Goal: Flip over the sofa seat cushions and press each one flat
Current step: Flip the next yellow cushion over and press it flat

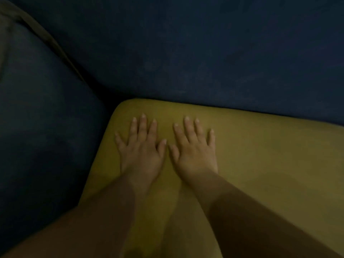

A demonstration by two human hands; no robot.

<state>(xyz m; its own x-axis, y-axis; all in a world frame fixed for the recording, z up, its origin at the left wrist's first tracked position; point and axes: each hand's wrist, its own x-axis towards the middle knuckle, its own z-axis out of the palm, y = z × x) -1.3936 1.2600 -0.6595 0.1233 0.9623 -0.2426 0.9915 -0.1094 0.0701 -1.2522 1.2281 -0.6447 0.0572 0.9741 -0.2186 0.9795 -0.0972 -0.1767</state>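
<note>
Down near the camera, two bare forearms reach forward. Both hands, left hand (141, 151) and right hand (195, 149), lie palm-down with fingers spread flat on the mustard-yellow fabric seat cushion (260, 157), gripping nothing. Behind sits the dark blue sofa backrest (204, 53), blue armrest (42, 118) at left.

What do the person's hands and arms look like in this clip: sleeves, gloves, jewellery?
Left hand and right hand are bare: no gloves, no rings or watch that I can make out. No sleeves reach into view. Dim, soft footage could hide small details.
</note>
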